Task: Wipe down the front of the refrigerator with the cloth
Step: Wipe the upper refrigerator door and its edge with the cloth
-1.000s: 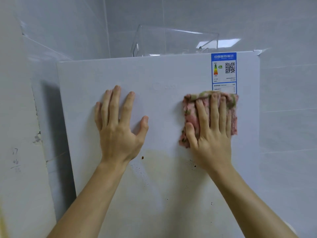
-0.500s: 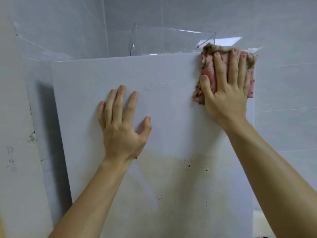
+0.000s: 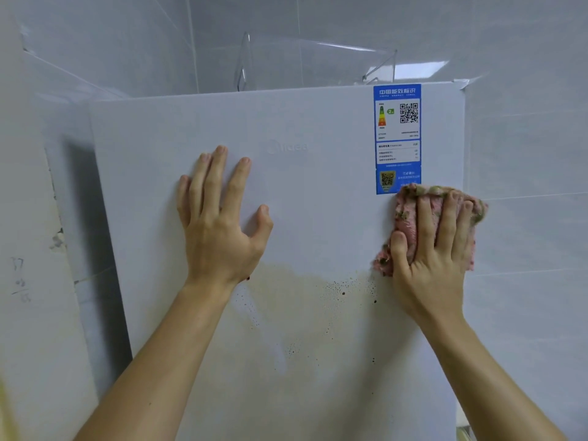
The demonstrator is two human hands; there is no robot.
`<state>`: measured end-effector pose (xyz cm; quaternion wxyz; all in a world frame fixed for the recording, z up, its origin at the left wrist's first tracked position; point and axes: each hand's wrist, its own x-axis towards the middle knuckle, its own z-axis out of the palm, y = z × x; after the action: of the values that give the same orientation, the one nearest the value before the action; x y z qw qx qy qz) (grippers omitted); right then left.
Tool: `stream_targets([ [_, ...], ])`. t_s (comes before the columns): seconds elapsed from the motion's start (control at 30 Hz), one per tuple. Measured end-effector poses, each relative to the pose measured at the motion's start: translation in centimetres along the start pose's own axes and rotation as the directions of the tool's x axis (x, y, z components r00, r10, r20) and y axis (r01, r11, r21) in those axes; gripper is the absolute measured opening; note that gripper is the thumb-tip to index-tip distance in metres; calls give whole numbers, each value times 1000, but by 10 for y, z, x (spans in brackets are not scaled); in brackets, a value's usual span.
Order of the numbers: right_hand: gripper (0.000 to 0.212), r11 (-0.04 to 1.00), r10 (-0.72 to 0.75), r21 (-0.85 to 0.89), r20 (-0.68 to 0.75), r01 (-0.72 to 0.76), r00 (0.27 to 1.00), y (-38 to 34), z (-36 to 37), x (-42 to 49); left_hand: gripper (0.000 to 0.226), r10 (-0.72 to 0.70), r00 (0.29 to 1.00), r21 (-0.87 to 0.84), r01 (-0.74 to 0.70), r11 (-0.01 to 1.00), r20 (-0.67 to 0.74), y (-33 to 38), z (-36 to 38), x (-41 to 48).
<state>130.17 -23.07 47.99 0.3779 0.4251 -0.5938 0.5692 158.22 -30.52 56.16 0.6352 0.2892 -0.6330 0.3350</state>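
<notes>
The white refrigerator door [image 3: 305,198] fills the middle of the view. A yellowish stain with dark specks [image 3: 305,300] spreads across its lower half. My right hand [image 3: 436,249] presses a pink and green cloth [image 3: 407,218] flat against the door near its right edge, just below a blue energy label [image 3: 397,138]. Its fingers lie straight over the cloth. My left hand [image 3: 219,224] rests flat on the door left of centre, fingers spread, holding nothing.
A clear plastic container [image 3: 315,63] stands on top of the refrigerator. Grey tiled wall [image 3: 525,154] runs behind and to the right. A white wall [image 3: 28,249] with scuffed marks stands close on the left.
My right hand slid the cloth down from the door's top right corner to just under the blue label, which now shows again. My left hand stayed flat on the door.
</notes>
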Motion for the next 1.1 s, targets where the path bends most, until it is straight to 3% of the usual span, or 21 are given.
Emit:
stream_targets([
  [0.27,66,998,-63,-41,-145,57,987,-17,1,76,63,-72,997,-9,72,997,30,-6,-6,-6],
  [0.4,60,998,-65,-22,-141,62,988,-26,0,114,64,-73,997,9,73,997,31,-9,-6,-12],
  [0.57,57,991,-133,-44,-119,129,984,0,1,58,64,-78,997,22,78,997,20,-5,-4,-15],
  [0.73,67,990,108,89,25,-109,994,30,-6,-27,65,-83,996,29,83,996,10,-3,-2,-14],
  [0.93,64,992,77,102,-22,-74,997,17,-2,-10,66,-81,996,32,80,996,41,-5,-4,-18],
  [1.1,61,999,-6,-43,-89,2,996,-20,9,39,64,-32,993,81,23,996,115,-16,-21,-24],
])
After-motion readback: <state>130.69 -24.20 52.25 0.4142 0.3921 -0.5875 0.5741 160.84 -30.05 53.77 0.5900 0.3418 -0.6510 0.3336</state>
